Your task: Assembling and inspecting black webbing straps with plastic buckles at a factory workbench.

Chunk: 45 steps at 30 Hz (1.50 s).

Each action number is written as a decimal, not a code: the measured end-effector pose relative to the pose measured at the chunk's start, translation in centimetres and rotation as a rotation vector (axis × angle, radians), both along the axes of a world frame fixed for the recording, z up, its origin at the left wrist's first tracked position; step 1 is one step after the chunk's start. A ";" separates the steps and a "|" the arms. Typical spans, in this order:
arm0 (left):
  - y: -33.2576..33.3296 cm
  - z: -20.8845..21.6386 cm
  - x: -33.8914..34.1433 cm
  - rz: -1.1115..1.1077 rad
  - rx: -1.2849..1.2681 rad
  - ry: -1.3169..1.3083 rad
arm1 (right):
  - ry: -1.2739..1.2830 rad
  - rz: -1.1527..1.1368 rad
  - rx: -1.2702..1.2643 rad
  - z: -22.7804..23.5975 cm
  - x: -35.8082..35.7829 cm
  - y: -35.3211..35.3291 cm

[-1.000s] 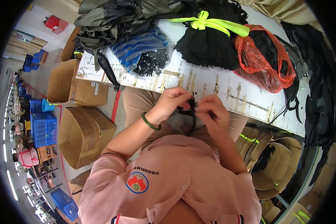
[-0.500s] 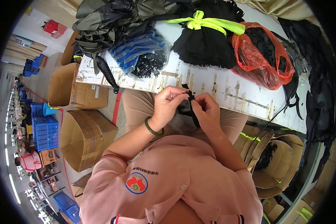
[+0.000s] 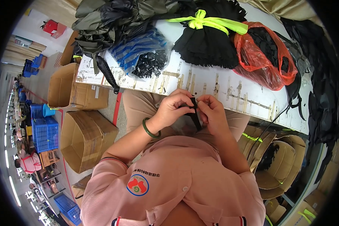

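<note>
My left hand [image 3: 174,108] and my right hand [image 3: 213,113] meet over my lap, just off the table's near edge. Between them a black strap [image 3: 194,119] hangs down toward my thighs. The left thumb and fingers pinch its upper end from one side. From the other side, the fingertips of my right hand are closed on the same strap. Any small part at the strap's top is mostly covered by my fingers.
On the white table [image 3: 203,81] lie a clear-and-blue bag [image 3: 139,52] of black buckles, a bundle of black pieces [image 3: 205,47] tied with a neon-yellow strip, and a red plastic bag [image 3: 258,71]. Dark fabric [image 3: 101,26] is piled far left. Cardboard boxes [image 3: 88,139] stand at both sides.
The strap's upper end, which stuck up above my fingers, is now lower and mostly covered. My left fingers have curled in around it, and the right hand has shifted slightly right.
</note>
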<state>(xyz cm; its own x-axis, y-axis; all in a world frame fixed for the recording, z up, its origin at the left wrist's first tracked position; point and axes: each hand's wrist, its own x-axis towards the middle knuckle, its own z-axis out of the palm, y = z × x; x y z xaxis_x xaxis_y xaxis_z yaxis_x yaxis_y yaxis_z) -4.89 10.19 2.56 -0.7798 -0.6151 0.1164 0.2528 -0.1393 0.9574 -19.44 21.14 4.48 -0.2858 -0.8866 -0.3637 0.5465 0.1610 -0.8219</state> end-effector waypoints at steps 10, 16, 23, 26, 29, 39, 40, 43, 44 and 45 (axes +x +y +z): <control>0.0 1.5 0.3 -0.159 -0.639 -0.224 | 0.001 0.032 0.052 -1.3 -2.6 0.2; 0.8 0.6 1.4 -0.202 -0.420 -0.136 | -0.088 -0.052 -0.093 -2.7 -2.0 0.2; 0.4 0.0 -0.3 -0.482 0.752 -0.077 | -0.099 -0.047 -0.216 -1.6 -1.2 -0.2; 0.3 -1.0 -0.5 -0.523 0.810 -0.066 | -0.034 0.019 -0.194 -1.4 -1.6 0.3; 0.5 -1.4 -0.8 -0.458 0.772 -0.096 | 0.158 0.088 -0.196 0.0 -2.2 0.7; 0.2 0.2 0.1 -0.503 0.522 -0.311 | 0.782 0.071 -0.096 4.0 -6.7 0.8; 0.2 0.3 0.3 -0.480 0.522 -0.310 | 0.695 -0.113 0.032 5.3 -10.2 0.5; 0.8 0.0 0.0 -0.409 0.500 -0.273 | 1.339 -0.626 -0.131 8.5 -21.1 -1.8; 0.9 -0.2 -0.3 -0.423 0.489 -0.269 | 1.364 -0.555 0.003 7.8 -24.9 -2.4; 1.0 -0.4 -0.6 -0.440 0.511 -0.259 | 1.382 -0.480 0.134 7.1 -27.5 -3.4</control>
